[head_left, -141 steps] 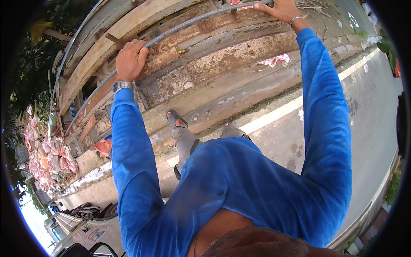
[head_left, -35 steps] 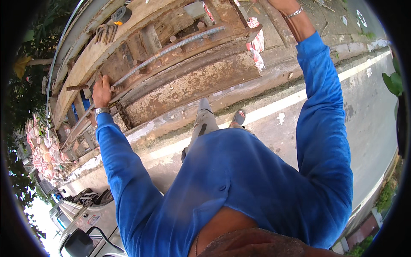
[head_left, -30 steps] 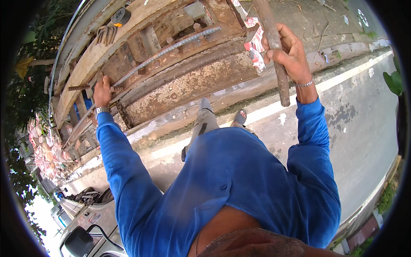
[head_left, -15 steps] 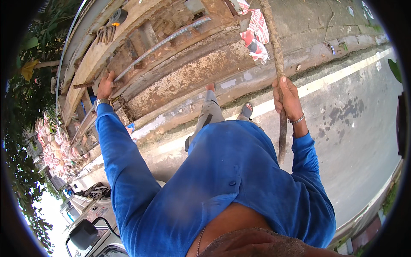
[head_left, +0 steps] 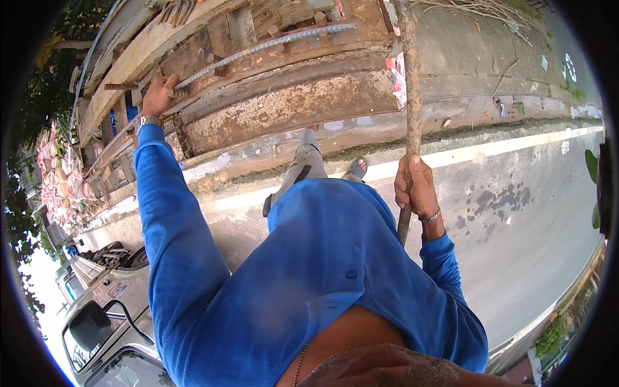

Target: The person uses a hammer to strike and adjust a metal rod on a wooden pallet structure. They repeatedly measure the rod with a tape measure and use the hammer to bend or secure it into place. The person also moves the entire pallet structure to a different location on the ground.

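My left hand [head_left: 157,97] is closed around the near-left end of a ribbed steel rebar [head_left: 277,42]. The rebar lies along a worn wooden bench [head_left: 290,97], beside rusty upright pegs [head_left: 273,30]. A short rusty rod [head_left: 121,86] sticks out just left of that hand. On the right, my right hand [head_left: 416,187] grips a long, rusty metal bar [head_left: 412,90] near its lower end. The bar reaches away past the bench's right end, and its far end is out of view. Its lowest part disappears beside my blue shirt.
Bent rebar pieces [head_left: 177,11] rest on the bench's far beam. A red and white bag [head_left: 399,80] sits behind the bar. Piled sacks [head_left: 61,174] and a parked vehicle [head_left: 119,303] are on the left. The kerb [head_left: 477,109] borders the road [head_left: 503,168].
My right hand has come closer to my body, and the bar has shifted left relative to the bench and bag. The view has turned slightly. My left hand stays at the rebar's end.
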Demonstrator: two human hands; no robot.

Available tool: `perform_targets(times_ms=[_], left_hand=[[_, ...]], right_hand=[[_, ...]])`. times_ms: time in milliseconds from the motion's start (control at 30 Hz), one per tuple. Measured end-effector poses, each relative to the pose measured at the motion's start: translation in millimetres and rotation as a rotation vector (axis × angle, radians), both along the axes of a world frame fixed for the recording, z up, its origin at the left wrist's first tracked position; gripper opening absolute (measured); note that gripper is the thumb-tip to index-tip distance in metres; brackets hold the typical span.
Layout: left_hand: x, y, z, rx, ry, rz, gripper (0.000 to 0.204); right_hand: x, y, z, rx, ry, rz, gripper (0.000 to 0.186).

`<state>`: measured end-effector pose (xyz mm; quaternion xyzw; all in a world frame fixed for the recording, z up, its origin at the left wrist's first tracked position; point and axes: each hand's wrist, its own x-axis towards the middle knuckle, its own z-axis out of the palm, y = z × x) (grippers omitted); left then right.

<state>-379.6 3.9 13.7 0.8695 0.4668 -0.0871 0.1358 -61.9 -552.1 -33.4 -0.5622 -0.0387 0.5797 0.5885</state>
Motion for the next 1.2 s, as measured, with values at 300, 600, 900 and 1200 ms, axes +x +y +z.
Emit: perform_targets(times_ms=[300,600,900,1200], left_hand=[[-1.0,-6.3,1.9,0.050,-0.027,-0.102,0.058],[1.6,-13.1,9.1,0.005,-0.003,-0.057,0.057],[-3.4,-13.0,-5.2,0.197,-0.043,-0.015,0.054],[-13.2,1.8,-13.5,0.122,-0.037,-0.011,0.068]], right_hand=[[-3.9,-7.6,12.6,0.035,0.168,-0.062,0.051],[-18.3,-5.1,18.8,-0.024,0.112,0.201,0.055],[-12.9,-39.5,39.7,-0.140,-0.031,0.074,0.051],[-9.1,-14.3,44.8,-0.110,-0.040,-0.005,0.051]])
